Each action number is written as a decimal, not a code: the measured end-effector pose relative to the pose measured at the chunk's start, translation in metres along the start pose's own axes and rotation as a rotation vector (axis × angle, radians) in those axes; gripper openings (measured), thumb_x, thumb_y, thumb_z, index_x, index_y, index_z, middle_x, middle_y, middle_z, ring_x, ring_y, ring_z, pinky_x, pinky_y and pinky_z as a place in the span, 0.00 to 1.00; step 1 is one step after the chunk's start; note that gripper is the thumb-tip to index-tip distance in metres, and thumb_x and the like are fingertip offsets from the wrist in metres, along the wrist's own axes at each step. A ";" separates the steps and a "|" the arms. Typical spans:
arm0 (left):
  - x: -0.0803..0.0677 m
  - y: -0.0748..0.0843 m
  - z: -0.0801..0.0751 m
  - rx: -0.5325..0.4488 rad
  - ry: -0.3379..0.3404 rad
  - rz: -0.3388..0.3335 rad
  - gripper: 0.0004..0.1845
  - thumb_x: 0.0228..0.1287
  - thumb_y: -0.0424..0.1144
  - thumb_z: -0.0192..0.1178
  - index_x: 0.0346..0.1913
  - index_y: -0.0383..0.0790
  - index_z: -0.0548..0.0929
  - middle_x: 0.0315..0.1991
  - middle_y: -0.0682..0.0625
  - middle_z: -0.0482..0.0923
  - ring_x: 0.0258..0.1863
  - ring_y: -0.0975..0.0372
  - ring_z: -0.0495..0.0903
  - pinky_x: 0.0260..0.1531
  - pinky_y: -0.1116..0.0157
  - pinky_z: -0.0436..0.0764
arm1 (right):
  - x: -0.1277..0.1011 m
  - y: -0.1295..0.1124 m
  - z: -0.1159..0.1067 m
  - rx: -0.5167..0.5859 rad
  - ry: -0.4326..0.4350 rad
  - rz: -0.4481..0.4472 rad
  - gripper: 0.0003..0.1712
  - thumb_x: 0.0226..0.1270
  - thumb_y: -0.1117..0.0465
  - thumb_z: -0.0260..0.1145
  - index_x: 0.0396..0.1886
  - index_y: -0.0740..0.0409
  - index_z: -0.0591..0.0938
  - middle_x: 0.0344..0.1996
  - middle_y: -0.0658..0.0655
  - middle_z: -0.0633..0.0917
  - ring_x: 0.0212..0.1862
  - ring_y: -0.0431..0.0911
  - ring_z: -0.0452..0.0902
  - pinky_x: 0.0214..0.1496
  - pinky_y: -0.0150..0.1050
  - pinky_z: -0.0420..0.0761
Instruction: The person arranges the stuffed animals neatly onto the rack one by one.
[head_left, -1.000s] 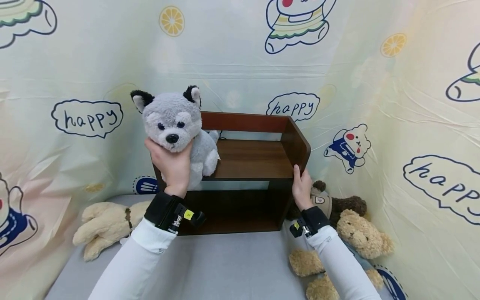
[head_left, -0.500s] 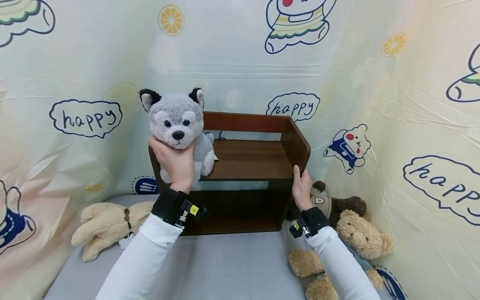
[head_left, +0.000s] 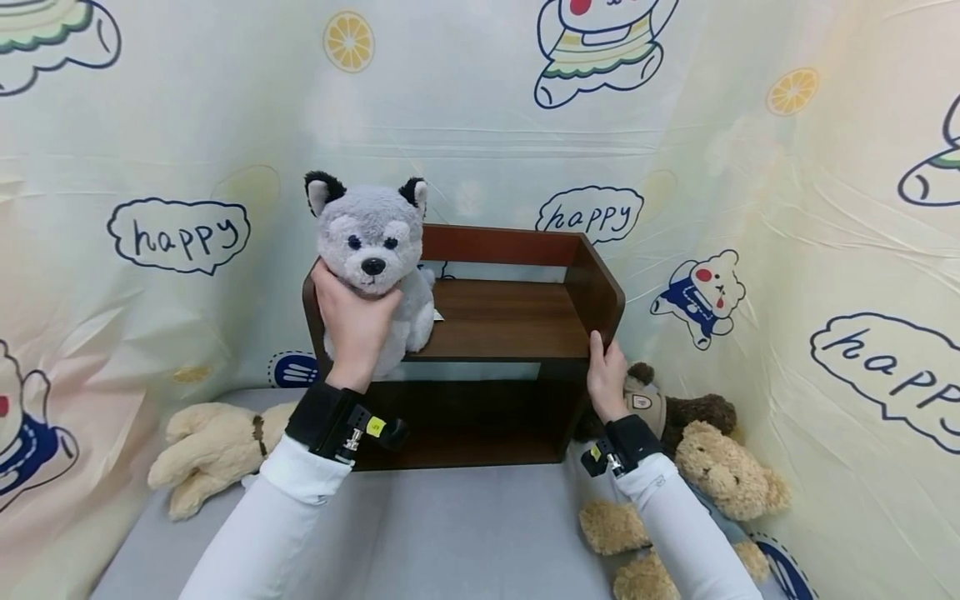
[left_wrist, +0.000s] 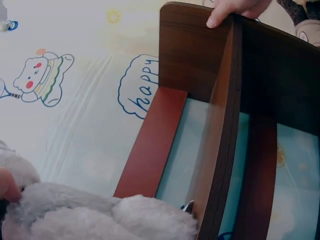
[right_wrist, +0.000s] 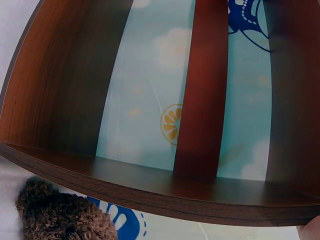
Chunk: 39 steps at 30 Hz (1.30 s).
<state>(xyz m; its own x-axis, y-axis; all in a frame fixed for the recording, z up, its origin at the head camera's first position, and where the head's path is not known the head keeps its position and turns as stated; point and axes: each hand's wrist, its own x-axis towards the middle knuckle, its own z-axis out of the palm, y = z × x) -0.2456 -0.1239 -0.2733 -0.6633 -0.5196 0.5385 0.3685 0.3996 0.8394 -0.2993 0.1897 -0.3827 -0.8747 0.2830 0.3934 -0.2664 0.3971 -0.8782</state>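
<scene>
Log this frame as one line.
left hand: grips husky plush on upper shelf | right hand: holds shelf unit side panel | other plush toys on the surface beside it

The only readable word is "happy", handwritten in dark blue inside speech bubbles printed on the backdrop curtain [head_left: 465, 108] — one bubble [head_left: 178, 236] at the left, one [head_left: 589, 215] behind the shelf, one [head_left: 885, 375] on the right-hand wall. The left wrist view catches part of such a bubble [left_wrist: 140, 87], showing "happ" beside the shelf board. A small yellow tag [head_left: 377, 427] on the left wristband bears a mark too small to read
</scene>
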 end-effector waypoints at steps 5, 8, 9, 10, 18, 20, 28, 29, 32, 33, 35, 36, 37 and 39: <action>0.003 -0.005 -0.006 -0.012 -0.023 0.013 0.41 0.45 0.35 0.68 0.63 0.38 0.59 0.58 0.45 0.66 0.57 0.59 0.66 0.57 0.63 0.64 | 0.000 0.000 0.000 0.001 -0.007 0.005 0.25 0.73 0.47 0.44 0.50 0.67 0.69 0.39 0.61 0.73 0.39 0.50 0.64 0.38 0.39 0.61; 0.004 -0.009 -0.008 -0.055 -0.036 0.012 0.42 0.44 0.35 0.69 0.63 0.38 0.58 0.59 0.45 0.67 0.58 0.60 0.66 0.58 0.65 0.64 | 0.001 0.001 0.000 0.003 -0.008 0.003 0.26 0.72 0.47 0.44 0.49 0.67 0.69 0.38 0.62 0.72 0.39 0.51 0.64 0.38 0.39 0.61; 0.004 -0.010 -0.009 -0.068 -0.042 0.007 0.43 0.44 0.35 0.70 0.63 0.38 0.57 0.60 0.45 0.66 0.59 0.60 0.66 0.58 0.66 0.64 | 0.001 0.001 0.000 0.003 -0.008 0.003 0.26 0.72 0.46 0.44 0.50 0.67 0.69 0.39 0.62 0.73 0.40 0.50 0.64 0.38 0.39 0.61; 0.005 -0.011 -0.009 -0.073 -0.051 0.000 0.44 0.44 0.36 0.70 0.64 0.38 0.56 0.61 0.45 0.65 0.59 0.60 0.65 0.59 0.66 0.63 | 0.000 0.002 0.000 0.005 -0.009 0.005 0.26 0.72 0.46 0.44 0.50 0.67 0.69 0.39 0.62 0.73 0.40 0.51 0.64 0.38 0.39 0.61; 0.006 -0.019 -0.013 0.035 -0.108 0.019 0.41 0.47 0.44 0.68 0.63 0.35 0.61 0.59 0.43 0.66 0.58 0.55 0.66 0.58 0.57 0.64 | 0.001 0.002 0.000 0.011 -0.010 0.001 0.26 0.72 0.47 0.44 0.51 0.66 0.69 0.43 0.63 0.74 0.42 0.50 0.65 0.40 0.39 0.63; 0.007 -0.022 -0.012 0.041 -0.114 0.028 0.40 0.47 0.44 0.68 0.62 0.34 0.62 0.59 0.41 0.66 0.57 0.54 0.66 0.57 0.56 0.65 | 0.001 0.002 0.000 0.012 -0.008 -0.002 0.25 0.72 0.47 0.44 0.51 0.66 0.69 0.43 0.63 0.75 0.41 0.50 0.65 0.40 0.39 0.63; 0.012 -0.029 -0.012 0.091 -0.159 0.051 0.45 0.46 0.46 0.70 0.64 0.33 0.59 0.60 0.40 0.64 0.58 0.53 0.65 0.59 0.55 0.63 | 0.001 0.002 0.001 0.009 0.001 0.000 0.25 0.72 0.47 0.44 0.51 0.66 0.69 0.43 0.63 0.74 0.41 0.50 0.65 0.39 0.39 0.62; 0.013 -0.029 -0.012 0.101 -0.168 0.054 0.45 0.45 0.47 0.71 0.64 0.33 0.59 0.60 0.39 0.64 0.58 0.52 0.65 0.59 0.55 0.63 | 0.001 0.002 0.001 0.010 0.003 -0.001 0.25 0.72 0.48 0.44 0.51 0.66 0.69 0.43 0.63 0.74 0.41 0.50 0.65 0.39 0.39 0.62; 0.015 -0.030 -0.013 0.130 -0.199 0.049 0.47 0.45 0.48 0.70 0.64 0.32 0.57 0.60 0.38 0.64 0.59 0.51 0.64 0.59 0.54 0.62 | 0.000 0.002 0.001 0.005 0.004 -0.004 0.26 0.73 0.48 0.44 0.52 0.67 0.69 0.45 0.64 0.75 0.42 0.50 0.66 0.41 0.40 0.64; 0.015 -0.031 -0.013 0.137 -0.210 0.042 0.48 0.45 0.49 0.70 0.64 0.31 0.57 0.60 0.38 0.64 0.58 0.50 0.64 0.59 0.53 0.63 | 0.000 0.002 0.001 0.006 0.003 -0.004 0.26 0.73 0.48 0.44 0.53 0.67 0.69 0.46 0.64 0.75 0.44 0.50 0.66 0.42 0.41 0.65; 0.016 -0.032 -0.013 0.146 -0.232 0.035 0.48 0.44 0.49 0.71 0.64 0.31 0.57 0.59 0.37 0.64 0.58 0.50 0.65 0.58 0.53 0.63 | 0.000 0.002 0.001 0.008 0.000 -0.002 0.26 0.73 0.48 0.44 0.54 0.66 0.68 0.48 0.65 0.74 0.46 0.51 0.67 0.45 0.43 0.66; 0.017 -0.032 -0.013 0.151 -0.244 0.034 0.49 0.44 0.49 0.71 0.64 0.31 0.57 0.59 0.37 0.64 0.58 0.50 0.65 0.58 0.53 0.63 | 0.000 0.002 0.001 0.009 -0.004 -0.002 0.27 0.73 0.47 0.44 0.55 0.66 0.68 0.49 0.65 0.74 0.47 0.51 0.67 0.47 0.44 0.66; 0.017 -0.033 -0.013 0.156 -0.253 0.037 0.49 0.43 0.49 0.71 0.64 0.31 0.57 0.59 0.37 0.64 0.58 0.49 0.65 0.57 0.52 0.63 | 0.000 0.002 0.001 0.009 -0.008 -0.002 0.27 0.73 0.47 0.43 0.56 0.65 0.67 0.52 0.65 0.74 0.50 0.51 0.67 0.49 0.46 0.67; 0.017 -0.033 -0.013 0.176 -0.275 0.044 0.51 0.41 0.50 0.72 0.64 0.32 0.56 0.59 0.37 0.63 0.58 0.49 0.64 0.57 0.51 0.63 | 0.000 0.002 0.001 0.013 -0.011 -0.002 0.27 0.73 0.47 0.43 0.58 0.64 0.66 0.54 0.65 0.73 0.52 0.52 0.67 0.52 0.48 0.67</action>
<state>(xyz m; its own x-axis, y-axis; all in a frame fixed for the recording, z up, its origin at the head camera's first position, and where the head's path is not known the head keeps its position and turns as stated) -0.2605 -0.1562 -0.2908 -0.8089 -0.2852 0.5141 0.2987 0.5538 0.7772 -0.2999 0.1899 -0.3850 -0.8786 0.2730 0.3919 -0.2728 0.3866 -0.8810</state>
